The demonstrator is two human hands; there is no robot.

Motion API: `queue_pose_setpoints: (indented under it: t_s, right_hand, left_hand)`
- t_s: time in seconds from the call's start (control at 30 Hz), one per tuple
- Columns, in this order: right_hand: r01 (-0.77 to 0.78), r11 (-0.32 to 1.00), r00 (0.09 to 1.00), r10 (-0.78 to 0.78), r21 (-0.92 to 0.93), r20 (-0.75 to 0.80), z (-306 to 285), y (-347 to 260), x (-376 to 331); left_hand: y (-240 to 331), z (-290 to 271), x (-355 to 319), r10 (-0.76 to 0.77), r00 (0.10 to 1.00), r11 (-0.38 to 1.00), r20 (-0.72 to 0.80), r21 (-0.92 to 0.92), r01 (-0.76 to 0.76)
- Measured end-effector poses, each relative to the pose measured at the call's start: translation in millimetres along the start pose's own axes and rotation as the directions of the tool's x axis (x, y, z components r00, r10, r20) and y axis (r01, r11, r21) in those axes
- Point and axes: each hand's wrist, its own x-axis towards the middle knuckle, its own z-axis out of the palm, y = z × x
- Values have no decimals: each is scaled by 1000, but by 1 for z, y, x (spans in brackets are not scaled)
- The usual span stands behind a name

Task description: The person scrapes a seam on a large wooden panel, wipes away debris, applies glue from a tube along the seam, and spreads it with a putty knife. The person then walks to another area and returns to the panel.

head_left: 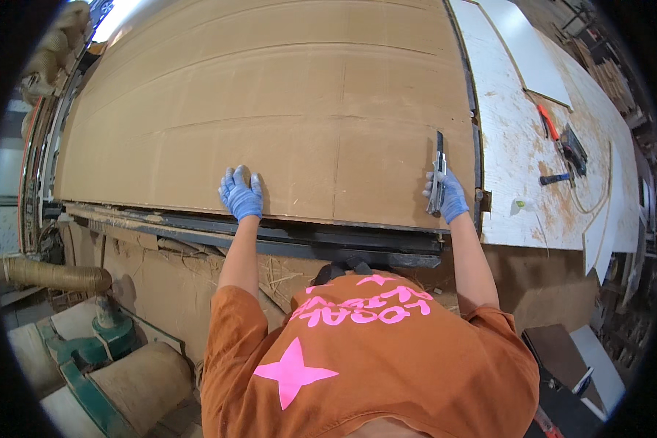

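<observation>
A large sheet of brown cardboard covers the bench in front of me, creased in several lines. My left hand, in a blue-grey glove, lies flat on the cardboard by its near edge, fingers stretched out. Near the right edge of the sheet, my right hand, gloved the same way, is closed around a utility knife. The knife's dark blade points away from me, over the cardboard. Whether the blade touches the sheet I cannot tell.
To the right stands a white, dusty table with a white panel, red-handled pliers, a hammer and a dark tool. A dark metal rail runs along the bench's near side. Green machinery with dust bags stands lower left.
</observation>
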Motion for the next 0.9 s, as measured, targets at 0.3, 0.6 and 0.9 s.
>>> queue_pose_setpoints:
  t_s: [0.3, 0.6, 0.9]
  right_hand:
    - [-153, 942, 982, 111, 298, 154, 57, 5, -35]
    - [332, -70, 728, -616, -941, 302, 159, 72, 3]
    - [-69, -286, 750, -647, -956, 139, 242, 127, 20]
  left_hand:
    - [-3, -4, -6, 3, 992, 999, 122, 42, -9]
    - [-15, 10, 60, 365, 928, 928, 72, -112, -356]
    - [-25, 12, 87, 446, 887, 878, 117, -251, -408]
